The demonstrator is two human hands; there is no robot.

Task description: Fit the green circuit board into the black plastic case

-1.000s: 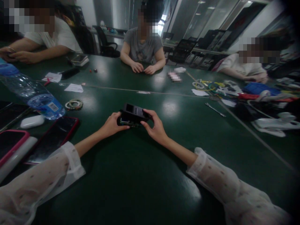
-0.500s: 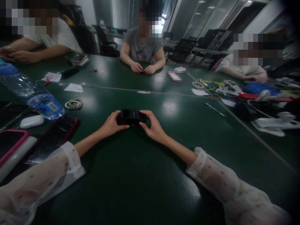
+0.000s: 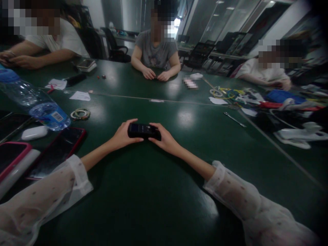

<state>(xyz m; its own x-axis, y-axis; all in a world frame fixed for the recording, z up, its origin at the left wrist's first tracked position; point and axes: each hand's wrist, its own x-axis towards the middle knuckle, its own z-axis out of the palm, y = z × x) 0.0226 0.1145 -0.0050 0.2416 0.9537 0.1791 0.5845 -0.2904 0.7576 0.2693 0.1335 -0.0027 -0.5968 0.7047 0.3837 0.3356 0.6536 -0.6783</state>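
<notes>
Above the green table (image 3: 133,191), both of my hands hold a small black box-shaped device (image 3: 140,130), which looks like an action camera. It has a dark window on its left part and tiny pale markings toward the right. My left hand (image 3: 122,134) is closed round its left end, thumb along the near edge and a finger stretched past the far edge. Round the right end, my right hand (image 3: 165,138) grips with its thumb at the near edge and fingers at the far side. My palms hide both ends. Whether the device touches the table I cannot tell.
Left of my hands are a water bottle (image 3: 48,109), beaded bracelets (image 3: 80,114), a red-edged phone (image 3: 58,152) and a white case (image 3: 35,133). A wrench (image 3: 235,119) and tangled cables (image 3: 238,94) lie to the right. Three people sit across the table.
The black device has tilted in my hands, and its square window looks flatter and lower. My left fingers have lifted off its far edge a little, and my right grip has shifted slightly left.
</notes>
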